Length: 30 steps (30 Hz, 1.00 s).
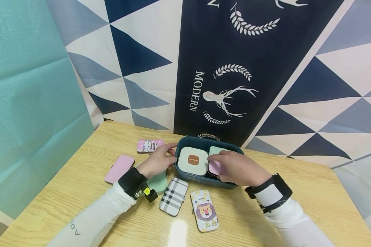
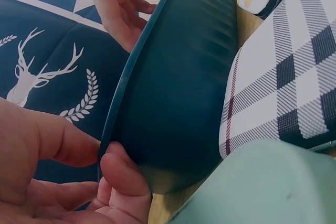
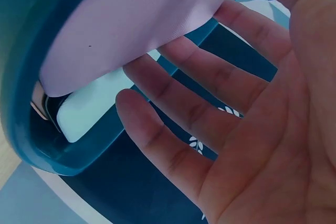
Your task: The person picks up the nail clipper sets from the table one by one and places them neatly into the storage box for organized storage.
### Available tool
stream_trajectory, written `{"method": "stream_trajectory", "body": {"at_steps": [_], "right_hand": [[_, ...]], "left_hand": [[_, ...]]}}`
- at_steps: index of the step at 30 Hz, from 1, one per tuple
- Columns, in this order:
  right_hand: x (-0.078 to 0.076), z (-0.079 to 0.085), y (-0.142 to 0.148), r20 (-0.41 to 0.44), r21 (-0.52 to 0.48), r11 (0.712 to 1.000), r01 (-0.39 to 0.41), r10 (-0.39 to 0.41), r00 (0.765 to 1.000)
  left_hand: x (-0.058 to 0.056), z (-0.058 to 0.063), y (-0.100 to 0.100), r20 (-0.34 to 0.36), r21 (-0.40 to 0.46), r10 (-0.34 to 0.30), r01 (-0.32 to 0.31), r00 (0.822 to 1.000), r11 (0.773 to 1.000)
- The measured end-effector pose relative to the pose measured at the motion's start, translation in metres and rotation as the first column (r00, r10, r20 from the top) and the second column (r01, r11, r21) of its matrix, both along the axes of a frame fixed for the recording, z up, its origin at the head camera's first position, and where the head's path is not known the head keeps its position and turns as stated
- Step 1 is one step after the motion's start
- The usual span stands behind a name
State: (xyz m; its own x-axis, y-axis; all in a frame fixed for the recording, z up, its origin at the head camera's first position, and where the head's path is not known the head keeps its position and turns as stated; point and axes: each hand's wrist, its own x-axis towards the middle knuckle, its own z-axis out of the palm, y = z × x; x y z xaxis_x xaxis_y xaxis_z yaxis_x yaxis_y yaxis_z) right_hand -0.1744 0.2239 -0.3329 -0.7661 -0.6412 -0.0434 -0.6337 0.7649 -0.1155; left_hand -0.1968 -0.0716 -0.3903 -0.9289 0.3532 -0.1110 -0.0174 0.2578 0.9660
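Wood-grain table (image 1: 296,195), geometric-print wall covering (image 1: 151,41) behind: left hand (image 1: 159,160) pinches the rim of a dark-teal bin (image 1: 198,178); right hand (image 1: 239,167), fingers spread, touches a pink case (image 1: 214,167) within, beside a square cream case (image 1: 184,154); right thumb's contact cannot be told.

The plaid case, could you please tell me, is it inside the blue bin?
No, the plaid case lies on the wooden table, outside the blue bin.

Bright, even light fills the head view, leaving white glare on the bench (image 1: 236,214). Both wrist views are dimmer.
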Motion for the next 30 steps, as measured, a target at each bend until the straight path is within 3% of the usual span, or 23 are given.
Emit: {"method": "stream_trajectory", "body": {"at_steps": [12,30], "right_hand": [[-0.007,0.001,-0.002,0.059,0.006,1.000,-0.006,0.005,0.998],[-0.010,-0.007,0.000,0.027,0.029,0.999,-0.046,0.045,0.999]], "left_hand": [[0.000,0.001,0.001,0.000,0.001,-0.008,0.008,1.000,1.000],[0.000,0.001,0.000,0.004,-0.010,-0.001,0.001,1.000,1.000]]}}
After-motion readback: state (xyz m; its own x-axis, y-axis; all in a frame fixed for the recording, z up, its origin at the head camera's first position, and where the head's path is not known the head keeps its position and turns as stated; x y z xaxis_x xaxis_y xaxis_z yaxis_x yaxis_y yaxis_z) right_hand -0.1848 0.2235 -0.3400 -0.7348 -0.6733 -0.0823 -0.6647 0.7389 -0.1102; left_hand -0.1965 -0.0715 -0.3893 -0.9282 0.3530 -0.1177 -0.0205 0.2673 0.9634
